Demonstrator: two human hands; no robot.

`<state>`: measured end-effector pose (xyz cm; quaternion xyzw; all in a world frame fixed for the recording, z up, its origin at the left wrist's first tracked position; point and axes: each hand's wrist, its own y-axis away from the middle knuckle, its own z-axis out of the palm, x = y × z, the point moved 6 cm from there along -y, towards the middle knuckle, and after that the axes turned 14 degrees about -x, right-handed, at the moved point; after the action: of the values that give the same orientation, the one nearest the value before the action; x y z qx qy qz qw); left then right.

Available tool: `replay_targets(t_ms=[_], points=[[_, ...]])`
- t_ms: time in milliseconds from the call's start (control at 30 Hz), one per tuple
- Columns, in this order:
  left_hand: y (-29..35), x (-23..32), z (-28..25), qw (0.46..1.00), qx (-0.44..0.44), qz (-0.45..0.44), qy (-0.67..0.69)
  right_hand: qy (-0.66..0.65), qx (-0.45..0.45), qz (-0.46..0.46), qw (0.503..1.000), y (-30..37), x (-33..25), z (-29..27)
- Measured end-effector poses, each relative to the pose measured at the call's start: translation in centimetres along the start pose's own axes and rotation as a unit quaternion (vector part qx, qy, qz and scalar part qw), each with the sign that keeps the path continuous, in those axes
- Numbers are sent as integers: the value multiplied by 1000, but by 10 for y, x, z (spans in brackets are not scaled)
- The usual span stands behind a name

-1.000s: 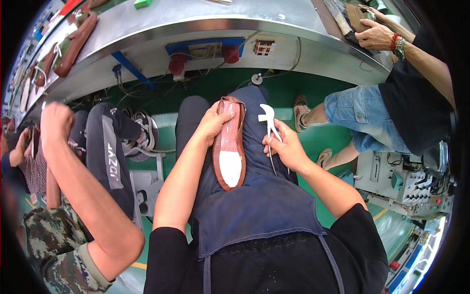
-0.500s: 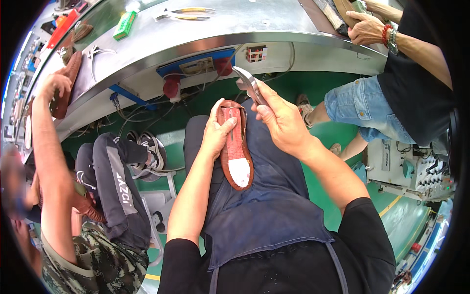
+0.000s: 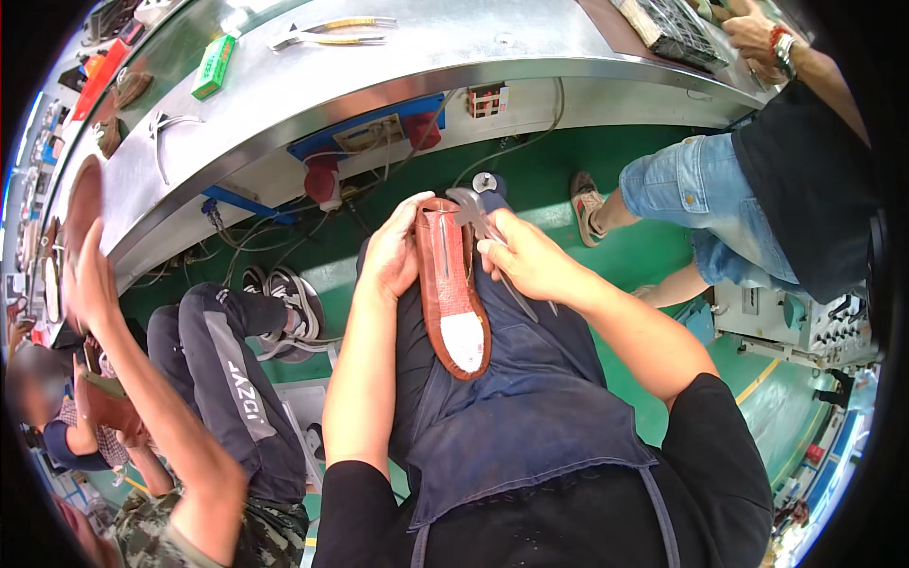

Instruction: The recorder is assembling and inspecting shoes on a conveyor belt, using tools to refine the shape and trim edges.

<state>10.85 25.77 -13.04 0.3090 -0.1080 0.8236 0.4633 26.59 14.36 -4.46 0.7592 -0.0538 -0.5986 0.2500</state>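
Observation:
A brown leather shoe (image 3: 456,303) lies sole up over my apron-covered lap, its underside showing a red insole and a white toe area. My left hand (image 3: 393,248) is closed along the left edge of its far end. My right hand (image 3: 521,254) grips metal shoemaker's pincers (image 3: 471,210), whose curved head overlaps the right edge of that same end. Two handle tips stick out below my right fingers. Whether the jaws grip any leather cannot be made out.
Ahead runs a steel workbench (image 3: 431,66) carrying yellow-handled pliers (image 3: 336,31) and a green box (image 3: 214,66). Cables hang beneath it near red plugs (image 3: 323,182). A co-worker's raised arm (image 3: 156,388) is at left; another person in denim shorts (image 3: 696,194) stands at right.
The pincers came down and left onto the shoe's far end, and their handles now show. My left thumb left the insole for the edge. The left co-worker's hand moved, holding a brown piece.

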Motion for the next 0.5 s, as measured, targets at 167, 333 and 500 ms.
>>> replay_targets(t_ms=[167,333,500], points=[[-12,19,-7,995,-32,-85,-40,-121,-104,13,987,3,-11,15],[-19,26,-7,987,-39,-146,-61,-205,-100,-3,974,-6,-10,21],[-10,39,-2,984,-49,-137,-103,-140,-77,21,987,1,-26,23]])
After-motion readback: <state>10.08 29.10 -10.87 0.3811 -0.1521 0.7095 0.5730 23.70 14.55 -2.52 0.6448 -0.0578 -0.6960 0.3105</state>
